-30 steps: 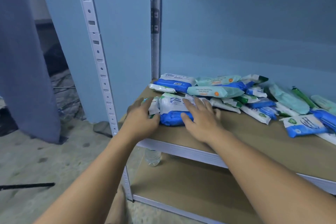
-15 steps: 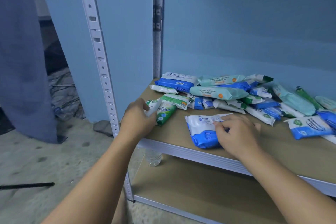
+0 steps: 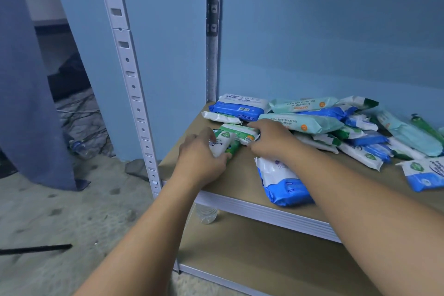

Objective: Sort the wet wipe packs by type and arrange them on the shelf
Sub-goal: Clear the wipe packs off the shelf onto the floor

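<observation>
**Grip state**

- The left grip (image 3: 201, 155), at centre frame, is closed round the near end of a green-and-white pack (image 3: 224, 144). The fingers curl over the top of the pack and the thumb lies along its lower edge.
- The right grip (image 3: 269, 142), just right of the left grip, holds a second green-and-white pack (image 3: 240, 132). The forefinger reaches over the far edge and the thumb is set against the near edge. The right end of this pack is covered by the hand.

**Position of the packs**

- The two held packs touch each other. The second pack lies across the far end of the first. Both rest on the shelf (image 3: 237, 175), near its left front corner.
- A blue-and-white pack (image 3: 283, 185) lies flat at the front edge of the shelf, below the right grip. The right forearm crosses over it.
- A loose pile of packs (image 3: 360, 137) runs along the back of the shelf toward the right of the frame.
  - A blue antabax pack (image 3: 236, 110) sits at the pile's left end.
  - Two pale teal packs (image 3: 305, 124) lie to its right.
  - Small blue, white and green packs overlap beyond them.

**Surroundings**

- A white perforated upright (image 3: 129, 79) rises at the shelf's left front corner.
- A lower shelf (image 3: 264, 262) shows at lower centre.
- A clear bottle (image 3: 206, 214) is partly visible below the shelf's front rail.
- A blue wall (image 3: 312, 31) fills the upper right.
- A grey floor (image 3: 60, 218) carries a black rod (image 3: 36, 249) at lower left.
</observation>
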The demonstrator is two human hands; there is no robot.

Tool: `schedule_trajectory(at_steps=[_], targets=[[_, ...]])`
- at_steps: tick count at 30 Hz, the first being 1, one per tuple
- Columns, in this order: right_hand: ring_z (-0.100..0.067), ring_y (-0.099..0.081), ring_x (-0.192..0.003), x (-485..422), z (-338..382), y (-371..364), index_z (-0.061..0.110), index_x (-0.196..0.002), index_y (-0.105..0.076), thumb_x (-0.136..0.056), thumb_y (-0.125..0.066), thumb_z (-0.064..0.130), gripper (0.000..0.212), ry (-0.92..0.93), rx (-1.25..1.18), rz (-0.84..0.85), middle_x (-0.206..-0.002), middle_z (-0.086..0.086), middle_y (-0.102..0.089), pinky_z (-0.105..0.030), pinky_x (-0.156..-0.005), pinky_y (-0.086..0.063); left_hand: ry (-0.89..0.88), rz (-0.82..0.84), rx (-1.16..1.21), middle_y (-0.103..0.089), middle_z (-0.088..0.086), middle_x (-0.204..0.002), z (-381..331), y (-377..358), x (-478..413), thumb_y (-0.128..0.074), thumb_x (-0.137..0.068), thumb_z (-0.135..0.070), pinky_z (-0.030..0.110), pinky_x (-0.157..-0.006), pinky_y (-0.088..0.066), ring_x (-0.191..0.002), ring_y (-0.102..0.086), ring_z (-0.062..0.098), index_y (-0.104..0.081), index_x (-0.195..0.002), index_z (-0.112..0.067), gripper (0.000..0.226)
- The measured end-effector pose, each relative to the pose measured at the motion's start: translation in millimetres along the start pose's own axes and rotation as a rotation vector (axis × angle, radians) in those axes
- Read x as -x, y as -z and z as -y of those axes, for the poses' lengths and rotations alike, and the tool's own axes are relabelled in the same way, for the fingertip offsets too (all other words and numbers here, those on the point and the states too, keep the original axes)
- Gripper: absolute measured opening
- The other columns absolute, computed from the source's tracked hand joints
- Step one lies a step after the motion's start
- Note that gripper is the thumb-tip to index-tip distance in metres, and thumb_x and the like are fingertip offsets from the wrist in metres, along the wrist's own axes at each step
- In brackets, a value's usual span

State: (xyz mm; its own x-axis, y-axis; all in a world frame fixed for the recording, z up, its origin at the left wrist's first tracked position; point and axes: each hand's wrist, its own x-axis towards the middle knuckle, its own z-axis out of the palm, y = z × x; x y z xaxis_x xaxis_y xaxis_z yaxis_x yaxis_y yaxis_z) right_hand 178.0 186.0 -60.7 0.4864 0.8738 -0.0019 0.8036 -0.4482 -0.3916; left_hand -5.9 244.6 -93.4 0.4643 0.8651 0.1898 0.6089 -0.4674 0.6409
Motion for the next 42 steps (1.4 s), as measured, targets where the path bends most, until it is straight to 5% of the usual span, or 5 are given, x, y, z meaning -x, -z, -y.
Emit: schedule_trajectory(at_steps=[7,16,20,34,42], targets=[[-0.027,-0.047,-0.112,-23,-3,-8,0.029,-0.102,-0.06,-0.08,-0.065,0.048,0.029,0.033,0.227,0.046,-0.105,0.004,-0.058,-0.044,-0.095,-0.045,0.113,0.045,-0.11,-0.059,0.002,-0.102,-7,-3,-9,-0.075,-0.077,-0.042,0.033,-0.07,-0.043,-0.097,-0.057,0.027,-0.036,-0.109,-0.021,0.055],[-0.024,-0.052,-0.068,-19,2,35,0.01,-0.074,-0.07,-0.066,-0.062,0.013,0.012,0.077,0.121,-0.047,-0.073,-0.011,-0.061,-0.028,-0.051,-0.034,0.151,0.02,-0.159,-0.058,-0.001,-0.092,15,2,-14,-0.059,-0.062,-0.047,0.035,-0.073,-0.052,-0.092,-0.055,0.025,-0.051,-0.094,-0.025,0.04],[-0.029,-0.063,-0.084,-19,-2,61,0.021,-0.088,-0.077,-0.069,-0.069,0.014,0.021,0.113,-0.006,-0.123,-0.093,-0.011,-0.071,-0.036,-0.07,-0.054,0.134,-0.079,-0.125,-0.049,-0.004,-0.095,29,0,-16,-0.06,-0.07,-0.04,0.036,-0.079,-0.048,-0.103,-0.048,0.025,-0.048,-0.1,-0.023,0.036],[-0.03,-0.043,-0.126,-94,36,-19,0.024,-0.135,-0.057,-0.09,-0.062,0.029,0.046,0.134,0.044,-0.028,-0.131,-0.003,-0.058,-0.032,-0.096,-0.037,0.096,-0.094,-0.054,-0.047,-0.007,-0.09,45,-6,-36,-0.058,-0.058,-0.051,0.034,-0.077,-0.047,-0.095,-0.051,0.024,-0.051,-0.091,-0.026,0.042],[-0.022,-0.031,-0.108,-107,42,-21,0.025,-0.104,-0.057,-0.082,-0.054,0.04,0.027,0.146,0.35,0.187,-0.097,0.001,-0.05,-0.048,-0.098,-0.044,0.047,-0.086,-0.029,-0.048,-0.01,-0.088,46,-7,-39,-0.059,-0.057,-0.053,0.034,-0.074,-0.045,-0.093,-0.053,0.023,-0.049,-0.085,-0.032,0.036]])
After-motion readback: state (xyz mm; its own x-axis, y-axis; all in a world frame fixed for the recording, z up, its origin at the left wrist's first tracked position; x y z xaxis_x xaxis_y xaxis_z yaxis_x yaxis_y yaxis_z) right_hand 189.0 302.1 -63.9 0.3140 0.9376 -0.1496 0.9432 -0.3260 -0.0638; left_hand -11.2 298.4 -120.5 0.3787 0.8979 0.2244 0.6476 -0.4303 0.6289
